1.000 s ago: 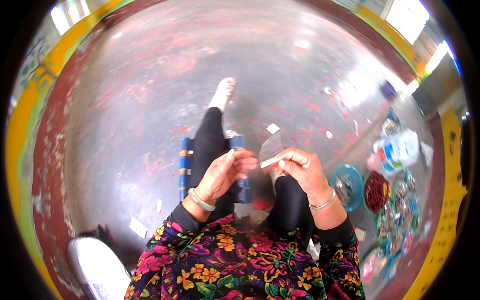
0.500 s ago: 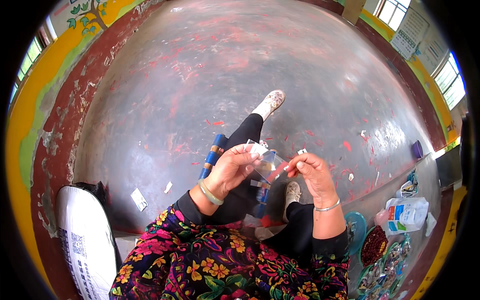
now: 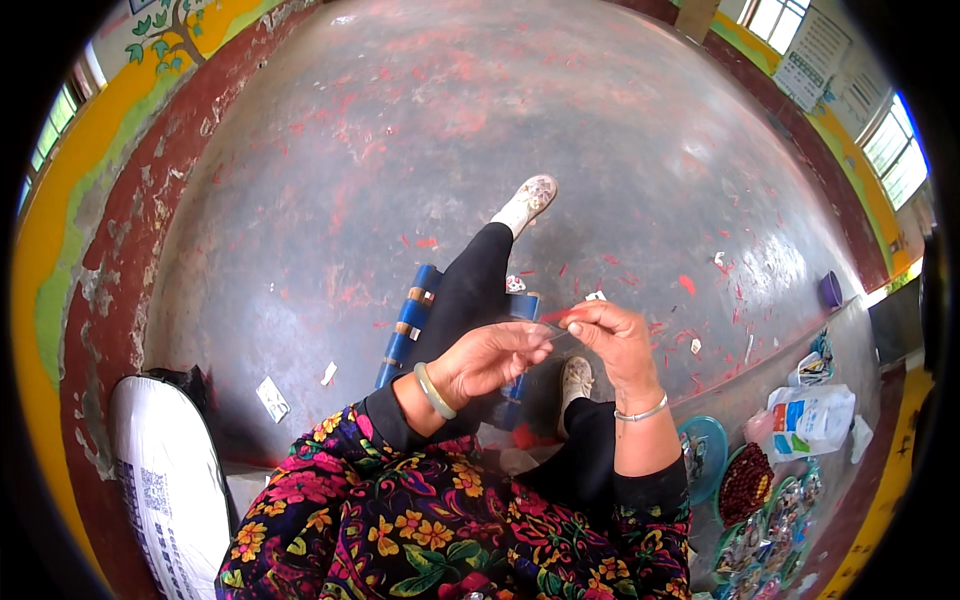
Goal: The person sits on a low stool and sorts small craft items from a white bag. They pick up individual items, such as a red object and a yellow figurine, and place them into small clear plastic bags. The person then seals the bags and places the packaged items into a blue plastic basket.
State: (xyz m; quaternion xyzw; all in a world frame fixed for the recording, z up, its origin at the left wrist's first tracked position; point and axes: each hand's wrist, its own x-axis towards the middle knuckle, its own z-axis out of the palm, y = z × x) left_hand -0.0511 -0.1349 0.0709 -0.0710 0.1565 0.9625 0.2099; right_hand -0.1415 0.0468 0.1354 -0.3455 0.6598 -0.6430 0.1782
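Between my hands, in front of my lap, is a small clear plastic bag (image 3: pixel 548 330) with a red strip (image 3: pixel 562 315) along its right end. My left hand (image 3: pixel 495 360), a pale bangle on its wrist, is closed on the bag's left side. My right hand (image 3: pixel 613 338), with a thin silver bracelet at the wrist, pinches the bag at the red strip. The bag is tilted nearly edge-on, so its contents cannot be made out. Below it stands a frame with blue-wrapped bars (image 3: pixel 407 325) beside my leg.
On the right floor are a teal basin (image 3: pixel 722 455), a basket of dark red beads (image 3: pixel 745 487), green trays of small packets (image 3: pixel 765 540) and a white plastic bag (image 3: pixel 812 420). A purple cup (image 3: pixel 830 290) stands farther off. A white sack (image 3: pixel 165 490) lies left. Red scraps dot the floor.
The clear bag has turned from showing its flat face to nearly edge-on. My left hand has moved slightly right and down, closer to my right hand, which has shifted slightly left.
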